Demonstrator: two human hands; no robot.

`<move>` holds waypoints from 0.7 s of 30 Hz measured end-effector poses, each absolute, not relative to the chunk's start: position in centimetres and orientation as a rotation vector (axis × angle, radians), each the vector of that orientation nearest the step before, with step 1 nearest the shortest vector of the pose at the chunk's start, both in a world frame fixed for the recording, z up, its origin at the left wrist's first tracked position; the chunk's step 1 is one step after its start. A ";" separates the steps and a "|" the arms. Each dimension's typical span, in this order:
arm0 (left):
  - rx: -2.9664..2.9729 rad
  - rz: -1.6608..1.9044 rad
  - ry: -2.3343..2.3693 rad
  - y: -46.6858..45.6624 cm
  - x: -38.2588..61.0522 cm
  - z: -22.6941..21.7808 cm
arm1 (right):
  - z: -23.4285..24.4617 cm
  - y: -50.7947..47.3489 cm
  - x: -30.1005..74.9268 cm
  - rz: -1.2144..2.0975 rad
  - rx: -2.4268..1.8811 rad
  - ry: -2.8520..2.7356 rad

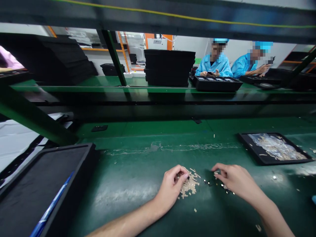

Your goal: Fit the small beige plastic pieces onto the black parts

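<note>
1. A loose heap of pale tan strips (189, 185) is spread on the green work surface (138, 171), with the thin, short strips lying crisscrossed, and it is touched by the left hand (170, 190).
2. A small dark piece (178, 176) is pinched in the left hand, its shape mostly hidden.
3. Small dark glossy chips (209, 182) are scattered in a loose line just right of the heap, near the right hand (237, 179).
4. A few pale strips (216, 174) are seen at the right hand; whether any is gripped cannot be told.
</note>
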State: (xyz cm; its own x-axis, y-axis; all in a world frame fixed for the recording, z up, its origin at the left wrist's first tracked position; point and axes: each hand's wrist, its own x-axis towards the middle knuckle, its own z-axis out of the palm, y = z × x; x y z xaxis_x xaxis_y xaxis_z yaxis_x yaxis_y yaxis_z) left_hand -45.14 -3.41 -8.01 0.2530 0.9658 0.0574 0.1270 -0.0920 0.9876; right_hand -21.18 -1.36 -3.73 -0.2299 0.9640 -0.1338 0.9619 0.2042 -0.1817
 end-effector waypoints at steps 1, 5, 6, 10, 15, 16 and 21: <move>1.470 1.008 1.083 -3.4 -45.2 -8.0 | -3.8 -1.4 -21.3 0.329 -1.946 -2.413; 1.465 1.020 1.080 -3.4 -45.2 -8.2 | -4.3 -2.2 -23.5 0.310 -1.757 -2.300; 1.464 1.023 1.079 -3.4 -45.2 -8.2 | -4.6 -2.5 -24.4 0.349 -1.672 -2.277; 1.485 1.026 1.051 -3.5 -45.1 -7.9 | -5.6 -3.9 -27.4 0.602 -1.422 -2.200; 1.523 1.008 1.022 -3.7 -44.9 -7.5 | -6.5 -4.4 -28.3 0.713 -1.351 -2.085; 1.519 1.013 1.007 -3.7 -44.9 -7.5 | -6.5 -4.4 -28.2 0.686 -1.344 -2.063; 1.475 1.048 0.916 -3.8 -45.4 -7.8 | -6.0 -4.3 -27.9 0.398 -1.159 -2.026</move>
State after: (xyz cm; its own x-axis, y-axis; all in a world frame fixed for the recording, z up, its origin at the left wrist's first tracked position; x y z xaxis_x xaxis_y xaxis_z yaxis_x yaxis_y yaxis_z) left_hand -45.44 -3.75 -7.81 0.3210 0.9372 0.1365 0.0094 -0.1473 0.9890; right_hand -27.95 -4.26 -5.99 -0.3047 0.8356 0.4571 0.6009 0.5410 -0.5884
